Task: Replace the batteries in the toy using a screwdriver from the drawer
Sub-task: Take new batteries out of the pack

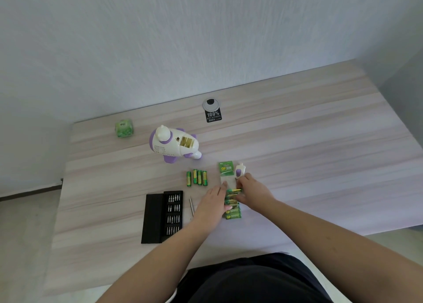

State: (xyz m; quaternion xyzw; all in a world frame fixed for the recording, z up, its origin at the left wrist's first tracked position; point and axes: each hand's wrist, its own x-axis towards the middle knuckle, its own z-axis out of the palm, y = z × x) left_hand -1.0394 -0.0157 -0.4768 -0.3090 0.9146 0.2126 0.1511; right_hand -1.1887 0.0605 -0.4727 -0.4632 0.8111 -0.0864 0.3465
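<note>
A white and purple toy [174,145] lies on the table with its battery bay open and empty. Several loose green batteries [197,177] lie in a row in front of it. The toy's small white and purple cover [239,169] rests beside a green battery card [226,168]. My left hand [211,202] holds the left side of a pack of green batteries [233,212]. My right hand [254,191] pinches the pack's upper batteries from the right. A thin screwdriver [191,205] lies left of my left hand.
An open black case of screwdriver bits [163,215] sits at the near left. A green cube [124,128] stands at the far left. A round cable grommet [211,104] with a black label [213,116] is set near the wall. The table's front edge is near my body.
</note>
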